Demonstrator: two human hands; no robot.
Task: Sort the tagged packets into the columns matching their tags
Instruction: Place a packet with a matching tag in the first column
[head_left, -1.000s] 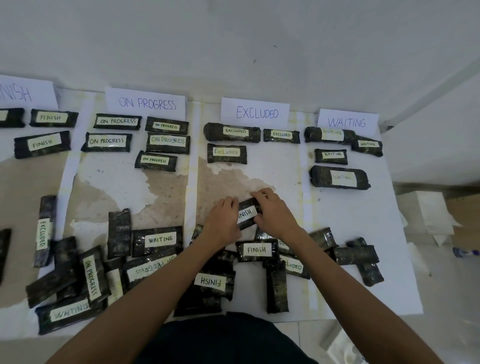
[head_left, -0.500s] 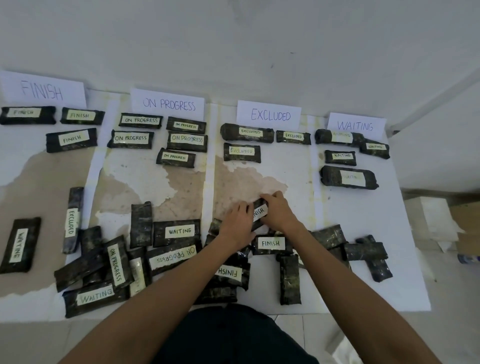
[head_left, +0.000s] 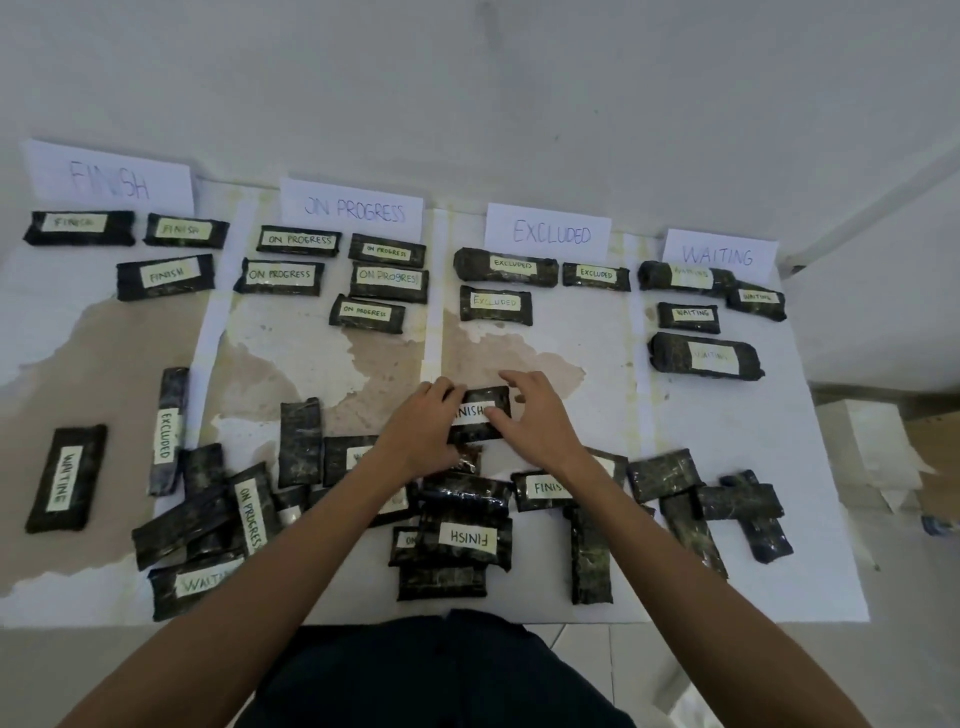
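Centrally, both hands (head_left: 535, 415) on FINISH packet (head_left: 480, 413), unsorted packets (head_left: 462, 540) nearer

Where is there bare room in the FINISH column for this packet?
Bare room lies below the lowest sorted FINISH packet, left of the upright EXCLUDED packet and above the stray WAITING packet. The near pile is crowded.

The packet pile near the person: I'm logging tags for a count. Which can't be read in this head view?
- Packet standing on end: no tag side shows.
- Waiting packet: arm cuts off the word's end.
- Finish packet under the right arm: last letters hidden.
- Held packet: left hand and right hand cover both tag ends.
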